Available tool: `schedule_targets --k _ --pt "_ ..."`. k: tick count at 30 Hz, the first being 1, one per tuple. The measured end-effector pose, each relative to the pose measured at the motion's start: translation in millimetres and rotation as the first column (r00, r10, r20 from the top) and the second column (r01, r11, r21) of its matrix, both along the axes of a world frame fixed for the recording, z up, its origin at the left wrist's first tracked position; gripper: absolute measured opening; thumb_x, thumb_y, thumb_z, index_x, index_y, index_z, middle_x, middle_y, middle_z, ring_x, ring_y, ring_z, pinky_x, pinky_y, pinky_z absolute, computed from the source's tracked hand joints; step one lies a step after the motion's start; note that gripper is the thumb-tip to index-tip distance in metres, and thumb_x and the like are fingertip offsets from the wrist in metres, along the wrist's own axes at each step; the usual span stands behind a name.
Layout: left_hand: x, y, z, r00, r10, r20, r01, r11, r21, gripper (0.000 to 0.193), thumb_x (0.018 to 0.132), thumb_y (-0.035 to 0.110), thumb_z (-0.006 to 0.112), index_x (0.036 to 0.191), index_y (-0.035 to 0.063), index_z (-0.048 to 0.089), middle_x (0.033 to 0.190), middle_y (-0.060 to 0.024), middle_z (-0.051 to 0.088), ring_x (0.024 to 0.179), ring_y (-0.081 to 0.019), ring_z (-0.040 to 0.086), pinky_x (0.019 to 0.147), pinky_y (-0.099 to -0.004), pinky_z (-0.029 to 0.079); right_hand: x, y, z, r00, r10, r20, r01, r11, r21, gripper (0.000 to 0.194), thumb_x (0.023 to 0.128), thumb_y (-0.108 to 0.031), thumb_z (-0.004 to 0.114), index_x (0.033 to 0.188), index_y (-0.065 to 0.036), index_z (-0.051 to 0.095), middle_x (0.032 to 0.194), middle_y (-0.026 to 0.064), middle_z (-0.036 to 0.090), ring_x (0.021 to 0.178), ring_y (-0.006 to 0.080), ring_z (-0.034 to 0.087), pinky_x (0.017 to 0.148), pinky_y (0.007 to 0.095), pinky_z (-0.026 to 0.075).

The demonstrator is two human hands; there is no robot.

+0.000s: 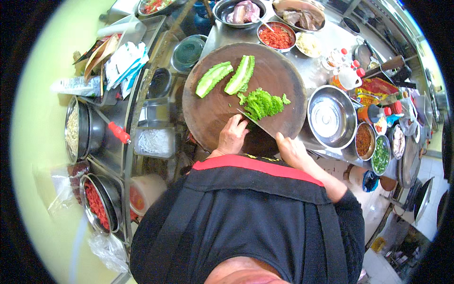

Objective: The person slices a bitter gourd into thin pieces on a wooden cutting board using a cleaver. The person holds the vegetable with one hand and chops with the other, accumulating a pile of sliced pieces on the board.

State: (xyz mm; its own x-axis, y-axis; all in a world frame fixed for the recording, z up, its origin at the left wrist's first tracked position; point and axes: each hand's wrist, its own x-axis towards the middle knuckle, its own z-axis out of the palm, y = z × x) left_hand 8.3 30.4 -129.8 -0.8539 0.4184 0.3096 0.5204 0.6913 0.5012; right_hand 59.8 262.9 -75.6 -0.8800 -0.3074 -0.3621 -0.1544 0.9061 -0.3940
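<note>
A round wooden chopping block lies before me. Two halves of bitter melon, one at the left and another beside it, rest on its far left part with their cut sides up. A heap of sliced bitter melon lies right of the middle. My right hand grips a knife at the block's near edge, its blade pointing up and left against the near side of the slices. Just left of the blade, my left hand has its fingers bent down; what lies under them is mostly hidden.
A steel bowl stands right of the block, with small bowls of chopped green herbs and dark red seasoning beyond. Chopped red chili and meat sit in bowls behind. Plastic tubs stand at the left.
</note>
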Motion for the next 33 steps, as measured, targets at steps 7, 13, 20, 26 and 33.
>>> schedule_targets --k 7,13,20,26,33 --pt "-0.1 0.2 -3.9 0.999 -0.02 -0.026 0.02 1.0 0.018 0.039 0.076 0.005 0.074 0.113 0.0048 0.065 0.118 -0.0102 0.059 0.11 -0.0303 0.059 0.09 -0.0374 0.053 -3.9 19.8 22.2 0.997 -0.072 0.01 0.072 0.997 0.018 0.013 0.09 -0.009 0.051 0.1 -0.002 0.045 0.077 0.0268 0.065 0.075 0.0444 0.067 0.062 0.0536 0.052" --pt "-0.1 0.8 -4.7 0.999 0.003 -0.031 -0.001 0.998 0.058 0.04 0.071 0.002 0.072 0.111 0.0037 0.066 0.115 -0.0107 0.061 0.109 -0.0291 0.06 0.089 -0.0366 0.053 11.0 17.3 43.8 0.999 0.037 -0.031 -0.037 0.999 -0.003 0.014 0.089 -0.006 0.05 0.101 -0.003 0.044 0.079 0.0268 0.065 0.07 0.044 0.068 0.055 0.0526 0.053" --pt "-2.7 -0.3 -3.6 0.998 -0.01 -0.066 0.012 1.0 0.019 0.036 0.072 0.002 0.071 0.108 0.0038 0.066 0.114 -0.0105 0.061 0.108 -0.0303 0.06 0.088 -0.0373 0.053 0.0 2.8 29.4 0.997 0.075 0.027 -0.077 0.995 0.066 0.015 0.087 -0.004 0.051 0.101 -0.002 0.046 0.074 0.0252 0.066 0.068 0.0422 0.068 0.052 0.0517 0.053" --pt "-1.7 1.2 -0.2 1.0 -0.023 -0.012 0.023 1.0 0.007 0.032 0.075 0.005 0.072 0.107 0.0021 0.065 0.113 -0.012 0.059 0.109 -0.0333 0.058 0.09 -0.0394 0.052 -17.2 -14.4 -1.4 0.996 0.018 -0.093 -0.021 0.999 -0.026 0.012 0.088 -0.004 0.051 0.099 -0.001 0.049 0.074 0.0243 0.067 0.069 0.0415 0.069 0.056 0.0505 0.055" --pt "-1.0 -1.4 -4.4 0.999 0.003 -0.04 -0.002 1.0 0.03 0.034 0.072 0.007 0.076 0.105 0.003 0.066 0.109 -0.0101 0.062 0.107 -0.0305 0.06 0.089 -0.037 0.053 -5.9 -1.1 12.5 0.999 -0.025 0.038 0.024 1.0 0.003 0.016 0.087 -0.007 0.055 0.099 -0.002 0.045 0.078 0.0272 0.066 0.072 0.0444 0.068 0.06 0.053 0.053"
